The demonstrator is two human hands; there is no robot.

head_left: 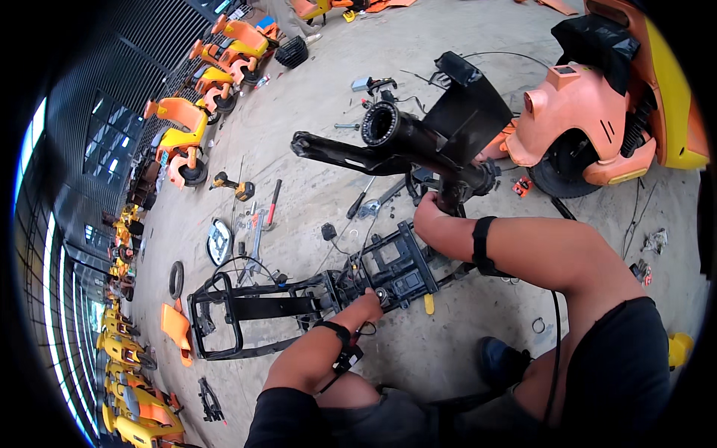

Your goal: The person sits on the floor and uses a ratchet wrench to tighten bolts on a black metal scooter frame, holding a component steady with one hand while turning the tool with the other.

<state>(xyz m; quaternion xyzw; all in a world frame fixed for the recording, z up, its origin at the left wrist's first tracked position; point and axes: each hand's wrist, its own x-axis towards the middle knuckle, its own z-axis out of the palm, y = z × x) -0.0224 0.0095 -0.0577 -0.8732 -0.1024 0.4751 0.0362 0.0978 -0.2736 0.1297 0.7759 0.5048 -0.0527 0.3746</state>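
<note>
My right hand [430, 212] grips the lower tube of a large black metal frame piece [403, 153], held tilted above the floor, with a bearing ring at its open upper tube end and a broad flat plate on its right. My left hand [364, 306] is down at the middle of a black scooter chassis [280, 305] lying on the floor, its fingers bent beside a small silver ring-shaped part [381, 297]. What those fingers hold is hard to make out. Cables [358, 261] run over the chassis near a yellow tab [429, 304].
A pink and yellow scooter [567, 119] stands at the right. A drill [231, 187], red-handled hammer [272, 205], wrenches [258, 239], a mirror-like white part [219, 240] and an orange panel [174, 328] lie on the concrete floor [314, 89]. Rows of scooters [179, 138] line the left. A person's legs [295, 22] show at top.
</note>
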